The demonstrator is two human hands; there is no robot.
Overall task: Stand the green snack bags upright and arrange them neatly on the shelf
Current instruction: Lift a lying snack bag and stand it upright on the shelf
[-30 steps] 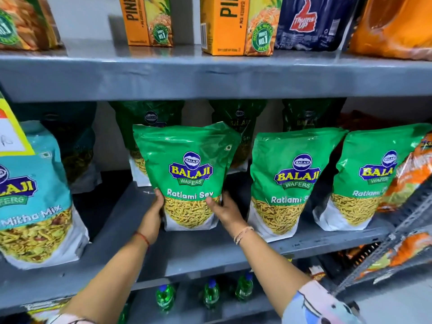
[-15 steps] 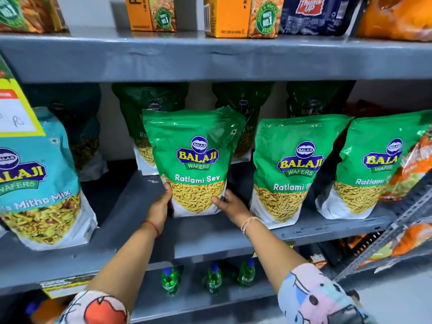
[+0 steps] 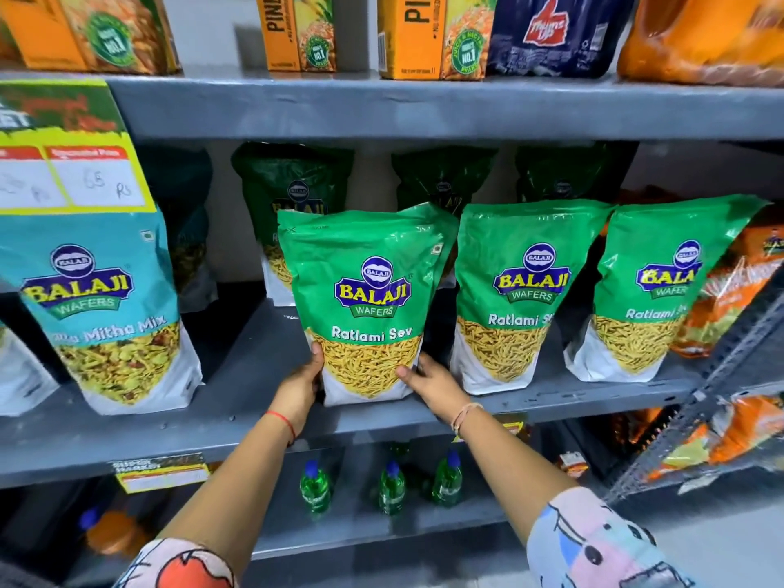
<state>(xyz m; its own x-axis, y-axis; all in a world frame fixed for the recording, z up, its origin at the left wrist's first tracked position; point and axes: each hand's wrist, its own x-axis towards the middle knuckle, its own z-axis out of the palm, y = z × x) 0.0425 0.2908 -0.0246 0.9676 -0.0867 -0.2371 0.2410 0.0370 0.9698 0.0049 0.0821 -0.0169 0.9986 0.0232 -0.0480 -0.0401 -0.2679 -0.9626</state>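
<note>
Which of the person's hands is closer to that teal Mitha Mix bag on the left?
The left hand. It grips the held green bag on the side facing the teal Mitha Mix bag; the right hand holds the bag's far side, farther away.

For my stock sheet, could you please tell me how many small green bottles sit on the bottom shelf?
3: left bottle, middle bottle and right bottle, in a row between the forearms; more may be hidden.

A grocery shop: grey metal shelves [image 3: 424, 108] stocked with rows of branded Ratlami Sev bags [image 3: 526, 290], pineapple juice cartons [image 3: 428, 36], a handwritten price card [image 3: 72, 180] in rupees, and small green bottles [image 3: 392, 488] below.
</note>
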